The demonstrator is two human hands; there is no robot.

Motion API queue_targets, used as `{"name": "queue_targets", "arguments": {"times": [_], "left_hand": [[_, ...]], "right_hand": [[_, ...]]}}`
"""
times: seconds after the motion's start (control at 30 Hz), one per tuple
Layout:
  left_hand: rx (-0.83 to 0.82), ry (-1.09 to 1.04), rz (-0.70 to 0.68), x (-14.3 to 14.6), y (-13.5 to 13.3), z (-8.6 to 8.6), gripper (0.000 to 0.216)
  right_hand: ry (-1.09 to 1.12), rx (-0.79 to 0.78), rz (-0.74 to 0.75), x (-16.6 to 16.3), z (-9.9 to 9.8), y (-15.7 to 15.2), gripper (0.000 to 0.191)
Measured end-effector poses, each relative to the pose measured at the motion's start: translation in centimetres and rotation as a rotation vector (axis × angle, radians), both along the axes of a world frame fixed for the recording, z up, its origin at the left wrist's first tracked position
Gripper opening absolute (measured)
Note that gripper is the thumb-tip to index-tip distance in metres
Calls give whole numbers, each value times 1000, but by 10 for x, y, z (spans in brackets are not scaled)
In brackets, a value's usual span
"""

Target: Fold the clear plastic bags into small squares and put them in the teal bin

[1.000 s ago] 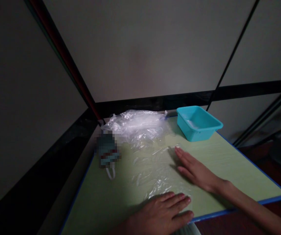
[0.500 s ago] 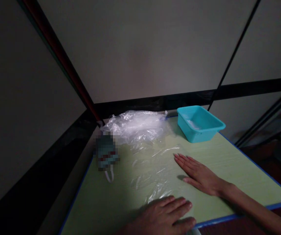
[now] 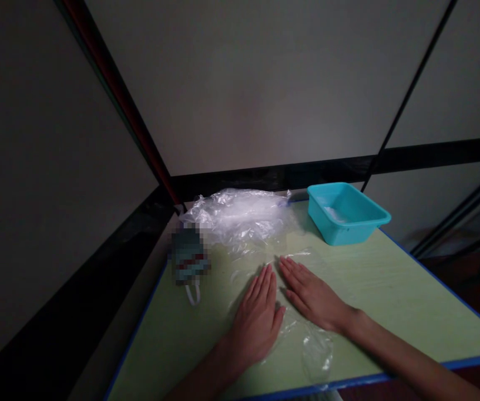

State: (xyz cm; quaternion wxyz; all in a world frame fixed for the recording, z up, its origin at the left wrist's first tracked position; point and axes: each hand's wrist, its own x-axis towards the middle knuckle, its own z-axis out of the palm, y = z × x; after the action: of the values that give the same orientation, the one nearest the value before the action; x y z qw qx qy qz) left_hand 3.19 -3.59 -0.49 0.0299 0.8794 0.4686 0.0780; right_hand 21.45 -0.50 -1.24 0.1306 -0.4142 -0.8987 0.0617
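Two hands at lower centre, both flat, palms down, fingers extended and together, thumbs out, nothing gripped. Left hand (image 3: 254,320) points up-frame, forearm from bottom edge; right hand (image 3: 315,298) angles up-left, forearm from lower right corner. Fingertips near each other, apart. Clear plastic film (image 3: 318,352) lies under them, lower centre; can't tell how hard they press. Crumpled plastic pile (image 3: 248,214) mid-frame, pixelated item (image 3: 189,253) left of centre, turquoise basin (image 3: 348,236) right, all on green table (image 3: 411,301).
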Motion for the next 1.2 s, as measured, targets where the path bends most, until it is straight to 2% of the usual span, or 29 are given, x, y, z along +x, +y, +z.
{"name": "queue_targets", "arguments": {"times": [0.2,0.4,0.9,1.2], "left_hand": [[49,36,-24,-10,8,-13,63],[82,23,-40,-12,7,-16,65],[117,29,-49,-21,6,-17,65],[69,30,-47,-27,5,-12,65]], "right_hand": [[-11,25,23,-3,-8,0,54],[-15,61,10,-3,-9,-1,57],[-44,18,3,-11,-7,-4,60],[-54,28,-70,17,-10,7,67]]}}
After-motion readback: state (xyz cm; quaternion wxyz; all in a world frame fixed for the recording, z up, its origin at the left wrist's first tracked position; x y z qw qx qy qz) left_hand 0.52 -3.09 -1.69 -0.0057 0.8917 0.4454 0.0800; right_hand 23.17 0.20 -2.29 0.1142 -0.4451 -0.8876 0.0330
